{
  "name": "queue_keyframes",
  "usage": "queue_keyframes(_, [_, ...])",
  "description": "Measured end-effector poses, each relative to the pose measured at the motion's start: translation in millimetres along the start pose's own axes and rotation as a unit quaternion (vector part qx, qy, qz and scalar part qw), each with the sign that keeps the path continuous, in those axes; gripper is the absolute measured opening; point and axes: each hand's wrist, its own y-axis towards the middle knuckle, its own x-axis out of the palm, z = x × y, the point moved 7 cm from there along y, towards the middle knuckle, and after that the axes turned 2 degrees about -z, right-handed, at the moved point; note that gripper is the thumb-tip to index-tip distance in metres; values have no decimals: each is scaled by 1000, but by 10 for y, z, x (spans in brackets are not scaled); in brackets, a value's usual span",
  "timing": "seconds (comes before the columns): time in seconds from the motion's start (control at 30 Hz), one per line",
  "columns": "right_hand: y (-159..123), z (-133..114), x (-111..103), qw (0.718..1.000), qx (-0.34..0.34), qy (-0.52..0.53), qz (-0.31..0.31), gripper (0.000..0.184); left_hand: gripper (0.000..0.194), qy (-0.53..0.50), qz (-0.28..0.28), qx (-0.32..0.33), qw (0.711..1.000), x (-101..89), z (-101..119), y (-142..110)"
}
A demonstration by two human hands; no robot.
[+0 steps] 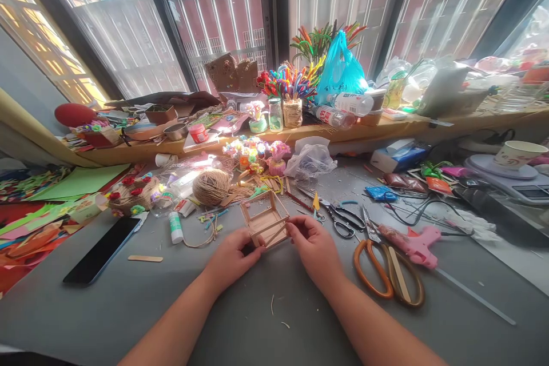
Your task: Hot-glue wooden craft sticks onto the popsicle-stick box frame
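Observation:
A small open box of wooden craft sticks [265,219] rests on the grey table [240,314] in front of me. My left hand [231,256] grips its near left corner, fingers curled under the frame. My right hand [315,249] pinches a loose thin stick [274,225] that lies across the box's near right side. Both forearms reach in from the bottom edge.
Orange-handled scissors [388,275] and a pink glue gun [414,246] lie to the right, black scissors [341,218] beyond. A ball of twine [211,186], a glue tube [175,226], a phone [103,250] and a loose stick [144,258] are on the left. The windowsill is crowded with craft items.

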Motion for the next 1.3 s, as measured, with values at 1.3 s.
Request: queue_keyframes(1.3, [11, -364, -398, 998, -24, 48, -12, 28, 35, -282, -383, -135, 869, 211, 309, 799])
